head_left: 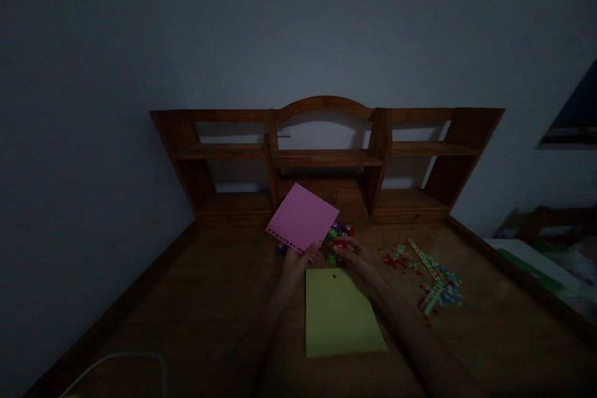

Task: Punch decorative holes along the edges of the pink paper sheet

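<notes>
My left hand [296, 264] pinches the lower edge of a pink paper sheet [302, 217] and holds it tilted up above the wooden desk [196, 311]. A row of small punched holes runs along that sheet's lower edge. My right hand [354, 256] is closed on a small red craft punch [341, 242] among several little coloured punches [332, 234] just behind a yellow paper sheet [339, 314], which lies flat on the desk between my forearms.
Scattered coloured paper bits and punched strips [431, 273] lie to the right on the desk. A wooden shelf unit [324, 155] stands at the back against the wall. A white cable [116, 357] curves at the front left. The room is dim.
</notes>
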### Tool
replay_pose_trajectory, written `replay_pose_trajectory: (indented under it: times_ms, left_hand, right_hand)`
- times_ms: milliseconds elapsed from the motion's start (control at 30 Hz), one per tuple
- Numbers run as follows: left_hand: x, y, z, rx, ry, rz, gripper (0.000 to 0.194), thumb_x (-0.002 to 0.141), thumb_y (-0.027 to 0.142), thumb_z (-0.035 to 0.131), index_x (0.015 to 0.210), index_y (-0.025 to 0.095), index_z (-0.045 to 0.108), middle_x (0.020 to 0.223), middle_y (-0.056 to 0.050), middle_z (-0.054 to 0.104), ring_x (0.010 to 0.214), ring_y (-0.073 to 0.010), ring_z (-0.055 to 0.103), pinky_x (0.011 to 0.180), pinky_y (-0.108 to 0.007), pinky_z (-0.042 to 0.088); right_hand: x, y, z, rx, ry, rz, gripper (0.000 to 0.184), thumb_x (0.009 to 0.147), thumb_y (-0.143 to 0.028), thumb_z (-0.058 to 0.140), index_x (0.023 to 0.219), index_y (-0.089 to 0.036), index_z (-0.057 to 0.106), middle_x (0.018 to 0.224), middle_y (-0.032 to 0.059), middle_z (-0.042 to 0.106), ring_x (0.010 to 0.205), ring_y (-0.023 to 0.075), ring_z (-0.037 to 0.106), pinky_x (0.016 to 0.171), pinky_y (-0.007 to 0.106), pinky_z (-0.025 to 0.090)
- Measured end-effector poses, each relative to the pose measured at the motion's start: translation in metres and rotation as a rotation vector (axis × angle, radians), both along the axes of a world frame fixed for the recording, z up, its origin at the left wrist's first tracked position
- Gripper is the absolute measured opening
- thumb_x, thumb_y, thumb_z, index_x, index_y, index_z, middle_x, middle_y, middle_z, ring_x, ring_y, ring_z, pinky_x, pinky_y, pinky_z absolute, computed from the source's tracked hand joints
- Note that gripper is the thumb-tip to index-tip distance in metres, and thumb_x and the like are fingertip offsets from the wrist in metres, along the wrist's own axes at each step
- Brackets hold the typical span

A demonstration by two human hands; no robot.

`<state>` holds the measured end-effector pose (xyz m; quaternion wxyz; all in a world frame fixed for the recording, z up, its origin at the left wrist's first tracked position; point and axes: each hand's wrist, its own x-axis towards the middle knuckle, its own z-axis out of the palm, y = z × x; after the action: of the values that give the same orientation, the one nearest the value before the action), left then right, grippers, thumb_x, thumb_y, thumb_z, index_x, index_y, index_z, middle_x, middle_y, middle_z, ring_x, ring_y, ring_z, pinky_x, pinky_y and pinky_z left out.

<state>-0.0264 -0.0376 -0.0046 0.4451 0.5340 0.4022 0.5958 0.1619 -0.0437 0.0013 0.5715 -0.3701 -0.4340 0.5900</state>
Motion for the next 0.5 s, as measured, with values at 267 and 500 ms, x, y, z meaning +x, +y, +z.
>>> replay_pose_trajectory:
  times_ms: [267,500]
  left_hand:
    - [0.0009,0.0012,-0.0018,-0.029,-0.003,-0.061,0.041,0.072,0.054,0.074,0.084,0.017,0.061,0.073,-0.004,0.065,0.061,-0.0165,0.058,0.053,-0.026,0.042]
    - [0.0017,0.0042,-0.0059,-0.060,-0.012,-0.065,0.043,0.069,0.052,0.077,0.087,0.016,0.063,0.074,-0.005,0.067,0.060,-0.0165,0.058,0.052,-0.026,0.043]
  right_hand:
    - [-0.0034,-0.0052,0.0032,0.019,0.067,0.027,0.038,0.061,-0.032,0.089,0.091,-0.027,0.067,0.088,-0.0006,0.073,0.081,0.0190,0.067,0.076,0.034,0.051]
    - [0.0017,0.0012,-0.0011,0.005,-0.006,0.017,0.044,0.064,-0.038,0.087,0.102,-0.023,0.071,0.104,0.0070,0.074,0.095,0.0251,0.068,0.086,0.041,0.051]
